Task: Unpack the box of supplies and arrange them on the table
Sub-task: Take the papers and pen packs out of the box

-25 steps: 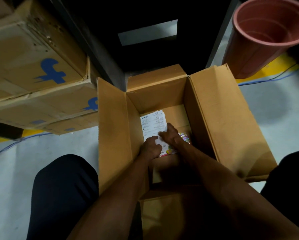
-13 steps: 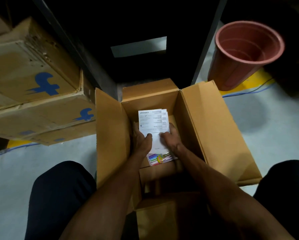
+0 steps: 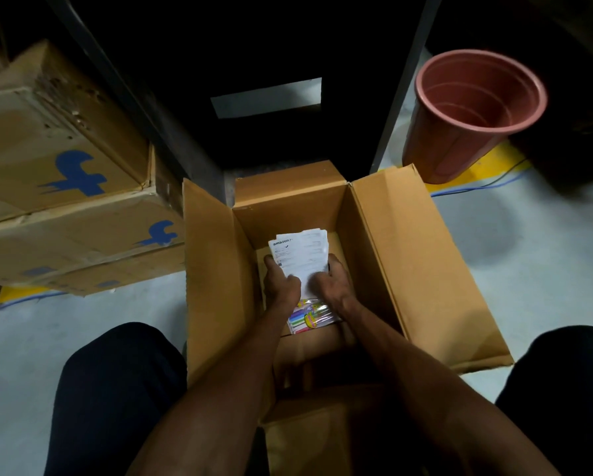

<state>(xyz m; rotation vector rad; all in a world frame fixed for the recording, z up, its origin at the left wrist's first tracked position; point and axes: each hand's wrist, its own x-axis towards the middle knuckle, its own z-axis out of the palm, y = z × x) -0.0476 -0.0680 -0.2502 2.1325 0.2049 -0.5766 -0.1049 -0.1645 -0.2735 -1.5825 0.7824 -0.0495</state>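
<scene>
Your two hands reach into one open box on the floor. Left of them sit two stacked cartons; far right, one pot. Left hand and right hand both pinch one paper stack, with one marker pack just beneath your wrists.

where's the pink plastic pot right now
In the head view, the pink plastic pot stands on the floor at upper right, just beyond the open cardboard box's right flap, beside the yellow floor line.
</scene>
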